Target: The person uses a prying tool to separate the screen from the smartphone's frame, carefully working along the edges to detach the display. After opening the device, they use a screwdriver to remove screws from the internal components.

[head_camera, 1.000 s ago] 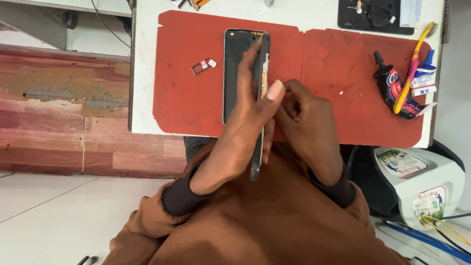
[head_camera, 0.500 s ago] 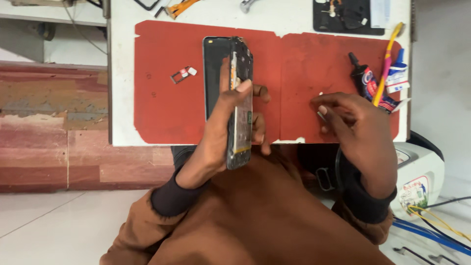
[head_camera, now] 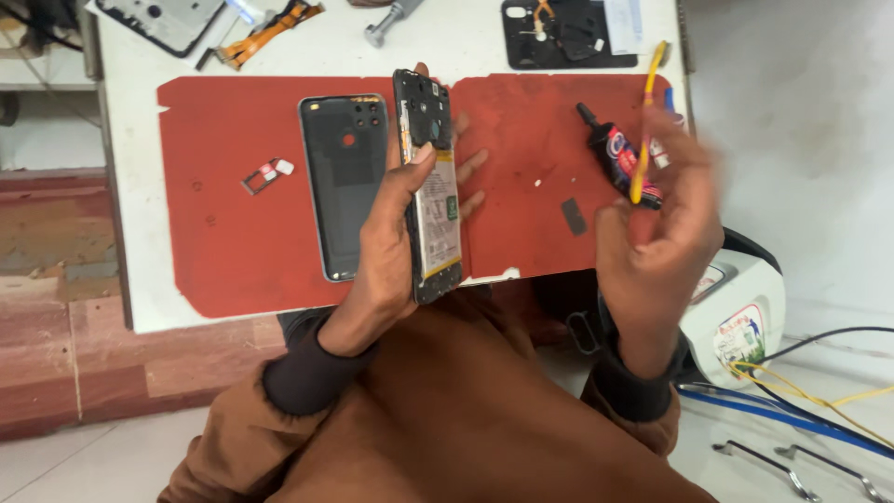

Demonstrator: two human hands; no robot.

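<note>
On the red mat [head_camera: 233, 233], the left half has bare room around the small SIM tray [head_camera: 265, 174], up to the phone back cover [head_camera: 345, 182] lying flat. The opened phone [head_camera: 430, 186], held up in the left hand [head_camera: 386, 242], blocks the middle. To its right the mat is free except for a small dark strip [head_camera: 575, 215], until the glue tube [head_camera: 619, 156] and the raised right hand [head_camera: 661, 233].

Matt red rubbery mat [head_camera: 233, 233] on the smooth white table [head_camera: 140, 279]; glossy dark plastic back cover [head_camera: 343, 186]; shiny metal card tray [head_camera: 261, 177].
</note>
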